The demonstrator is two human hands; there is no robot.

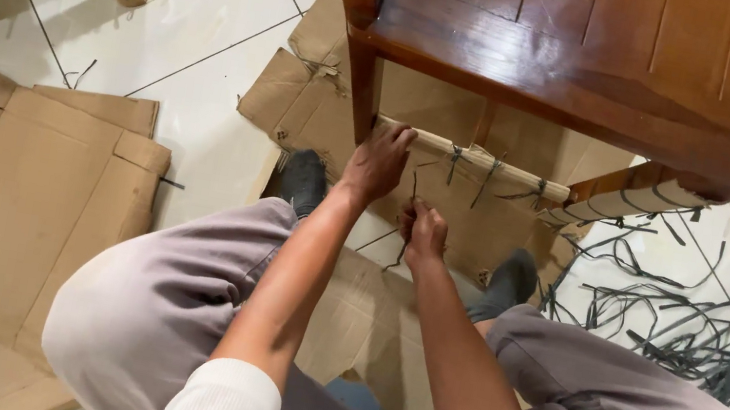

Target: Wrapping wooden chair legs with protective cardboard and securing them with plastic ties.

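A pale wooden rail (471,159) under a dark wooden chair (607,58) is gripped by the left hand (376,165). A dark strip (412,193), possibly plastic, is pinched by the right hand (424,235). Flattened cardboard (20,197) is spread on the floor.

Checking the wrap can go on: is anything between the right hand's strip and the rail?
Nothing visible. The right hand pinches the dark strip just below the pale rail, with open space between; the left hand grips the rail beside it.

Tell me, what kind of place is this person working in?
Probably a home floor used as a small furniture-repair spot: white floor tiles, flattened cardboard as a mat, a wooden chair frame and a heap of dark strips.
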